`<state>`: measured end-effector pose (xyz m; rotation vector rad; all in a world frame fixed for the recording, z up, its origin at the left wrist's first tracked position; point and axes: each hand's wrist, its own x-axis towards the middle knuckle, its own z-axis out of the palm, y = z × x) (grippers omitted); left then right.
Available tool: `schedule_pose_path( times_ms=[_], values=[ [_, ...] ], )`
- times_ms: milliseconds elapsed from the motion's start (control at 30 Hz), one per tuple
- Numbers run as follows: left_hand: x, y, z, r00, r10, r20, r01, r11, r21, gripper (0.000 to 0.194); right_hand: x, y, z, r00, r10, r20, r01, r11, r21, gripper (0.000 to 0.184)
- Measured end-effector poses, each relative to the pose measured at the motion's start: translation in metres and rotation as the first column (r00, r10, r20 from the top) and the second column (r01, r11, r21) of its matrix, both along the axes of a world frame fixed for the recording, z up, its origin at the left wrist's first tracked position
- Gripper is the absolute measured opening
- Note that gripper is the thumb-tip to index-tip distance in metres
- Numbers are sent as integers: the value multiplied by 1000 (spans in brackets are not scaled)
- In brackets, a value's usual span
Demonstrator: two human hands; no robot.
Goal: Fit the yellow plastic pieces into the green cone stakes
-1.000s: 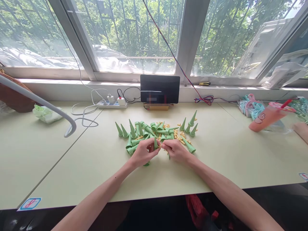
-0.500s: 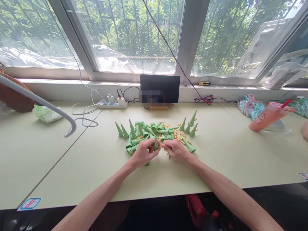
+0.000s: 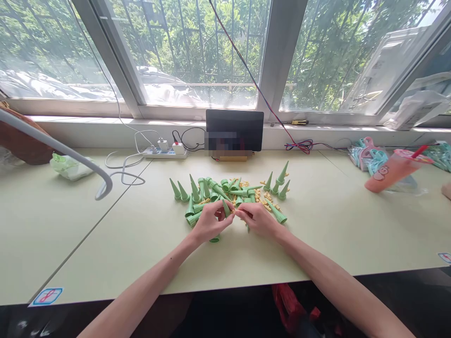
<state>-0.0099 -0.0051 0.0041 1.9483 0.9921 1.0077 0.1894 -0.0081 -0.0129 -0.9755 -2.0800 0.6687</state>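
Observation:
My left hand point(image 3: 209, 223) is closed around a green plastic watering spike point(image 3: 226, 208), its pointed end up. Thumb and fingers of my right hand point(image 3: 260, 219) pinch together at the spike's right side, over a small yellow valve piece point(image 3: 233, 211) that they mostly hide. Just beyond both hands lies a heap of green spikes point(image 3: 216, 187), some on their sides, with loose yellow valve pieces point(image 3: 260, 199) mixed in. At the heap's left, a few spikes point(image 3: 183, 193) stand upright. To the right stands another group of spikes point(image 3: 282, 173), some with yellow pieces in their sides.
A dark screen point(image 3: 234, 129) stands against the sill, beside a power strip point(image 3: 165, 152) with white cables. On the right are an orange drink cup point(image 3: 389, 172) and bagged pink and teal items point(image 3: 366, 152). Another person's hand point(image 3: 447, 190) shows at the right edge.
The held spike has tilted to the left, and my right fingers have shifted slightly left against its side. The heap looks the same.

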Motion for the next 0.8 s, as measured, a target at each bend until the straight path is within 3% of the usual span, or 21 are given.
schedule_pose_path(
  times_ms=[167, 800],
  values=[
    [0, 1, -1, 1000, 18, 13, -18, 1000, -3, 12, 1, -1, 1, 1000, -10, -7, 10, 1000, -13, 17],
    [-1, 3, -7, 1000, 3, -30, -2, 1000, 31, 15, 3, 2, -2, 999, 24, -20, -25, 999, -30, 24]
  ],
)
